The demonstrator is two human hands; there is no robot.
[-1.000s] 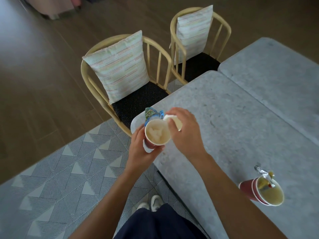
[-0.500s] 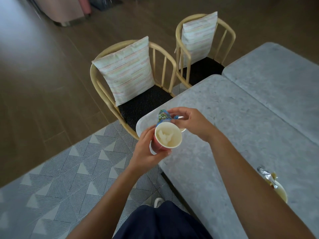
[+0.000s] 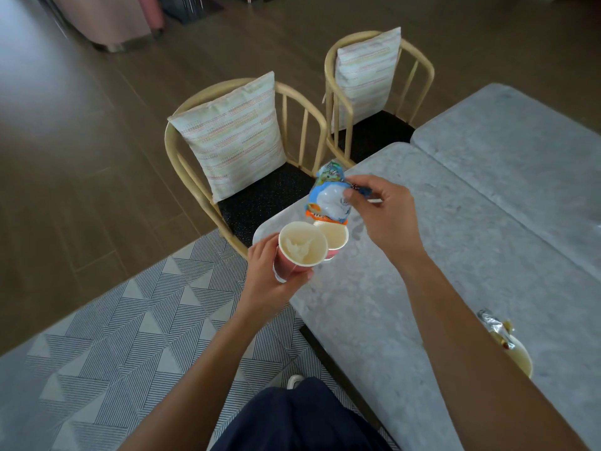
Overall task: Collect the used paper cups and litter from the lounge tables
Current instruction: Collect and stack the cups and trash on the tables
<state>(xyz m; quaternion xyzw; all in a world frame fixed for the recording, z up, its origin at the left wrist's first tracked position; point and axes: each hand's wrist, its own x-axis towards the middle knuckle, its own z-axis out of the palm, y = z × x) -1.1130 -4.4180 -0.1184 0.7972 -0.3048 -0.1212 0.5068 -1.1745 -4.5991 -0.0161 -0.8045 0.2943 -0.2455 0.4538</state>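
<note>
Two paper cups are close together at the bench (image 3: 455, 255) corner: the left grip (image 3: 273, 278) wraps the held cup (image 3: 302, 245); the standing cup (image 3: 335, 237) is just beyond. The right grip (image 3: 383, 216) pinches the blue wrapper (image 3: 328, 196), long axis hanging just above the standing cup's mouth.

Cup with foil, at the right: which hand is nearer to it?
Right. The right hand holds a wrapper over the table, up-left of the foil cup; the left hand holds a cup past the table's end, farther left.
</note>
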